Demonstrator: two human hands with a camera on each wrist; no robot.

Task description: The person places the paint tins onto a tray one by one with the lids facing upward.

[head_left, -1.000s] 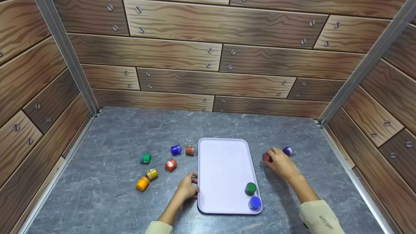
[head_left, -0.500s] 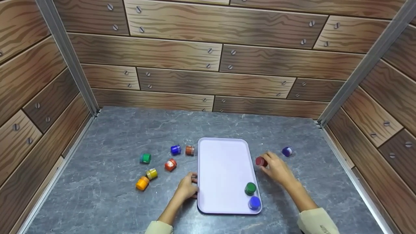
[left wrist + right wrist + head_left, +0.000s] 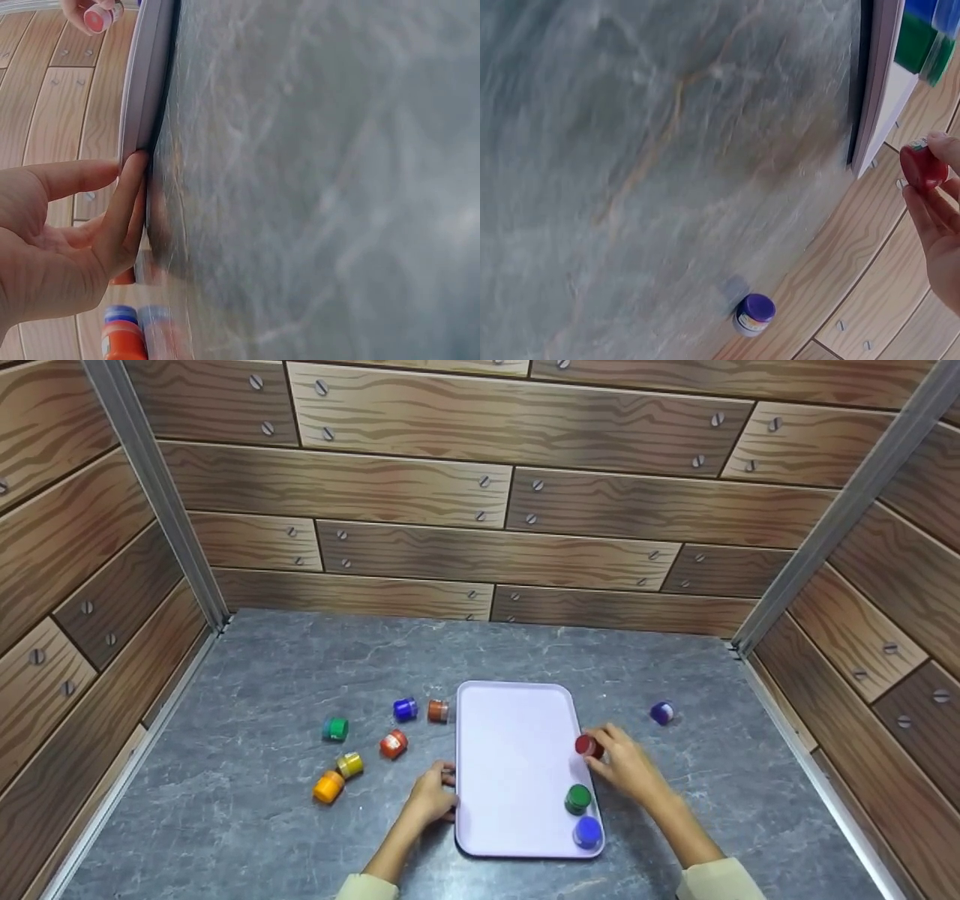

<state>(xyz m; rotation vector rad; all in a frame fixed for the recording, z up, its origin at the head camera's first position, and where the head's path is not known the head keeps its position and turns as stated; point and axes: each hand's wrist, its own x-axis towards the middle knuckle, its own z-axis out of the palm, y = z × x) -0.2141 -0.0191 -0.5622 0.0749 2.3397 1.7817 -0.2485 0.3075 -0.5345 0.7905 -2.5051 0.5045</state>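
A pale lilac tray [image 3: 517,735] lies on the grey table. My left hand [image 3: 431,795] touches its left edge; in the left wrist view, fairly straight fingers [image 3: 124,210] and thumb rest against the rim. With thumb and fingertips my right hand [image 3: 626,765] holds a small red paint jar [image 3: 588,746] just above the tray's right edge, lid facing left. In the right wrist view this red jar [image 3: 922,166] is off the surface. A green-lidded paint jar [image 3: 578,799] and a blue-lidded paint jar [image 3: 587,832] stand in the tray's near right corner.
Left of the tray lie several paint jars: green [image 3: 336,728], blue [image 3: 405,709], brown [image 3: 438,711], red-orange [image 3: 394,744], yellow [image 3: 349,765] and orange [image 3: 328,787]. A purple paint jar [image 3: 662,712] is at the right. Wood-patterned walls [image 3: 495,495] enclose the table.
My right hand has carried the red paint jar leftward and toward me, from the table right of the tray to over the tray's right edge. The left hand has stayed at the tray.
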